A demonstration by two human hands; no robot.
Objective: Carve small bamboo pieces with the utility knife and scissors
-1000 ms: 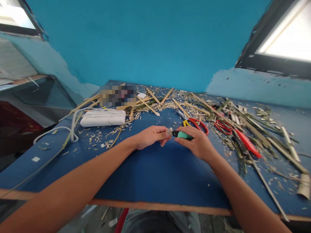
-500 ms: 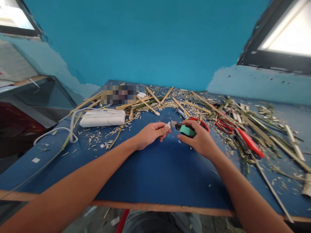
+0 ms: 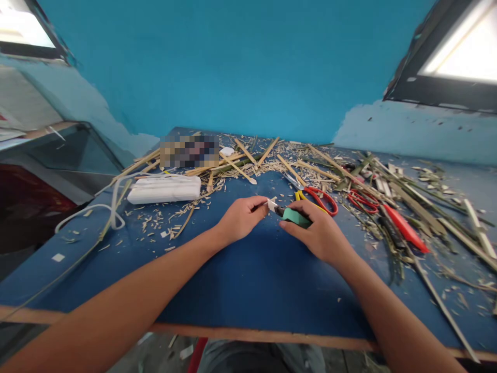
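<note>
Over the middle of the blue table (image 3: 256, 280), my left hand (image 3: 241, 218) pinches a small pale piece, mostly hidden by the fingers. My right hand (image 3: 319, 229) is wrapped round the green and black handle of a cutter knife (image 3: 295, 217). Its short blade points left and meets the piece at my left fingertips. Just beyond my right hand lie scissors with red handles (image 3: 321, 200) and a yellow-handled tool (image 3: 298, 196), partly hidden by the hand.
A white power strip (image 3: 165, 189) with a looped cable lies at the left. Bamboo sticks (image 3: 267, 151) and shavings spread along the back. More strips, red-handled scissors (image 3: 363, 201) and a red tool (image 3: 406, 228) lie at the right. A blue wall stands behind.
The knife blade has moved left onto the piece at my left fingertips. My left fingers have turned and cover more of the piece. The scissors and yellow-handled tool show more.
</note>
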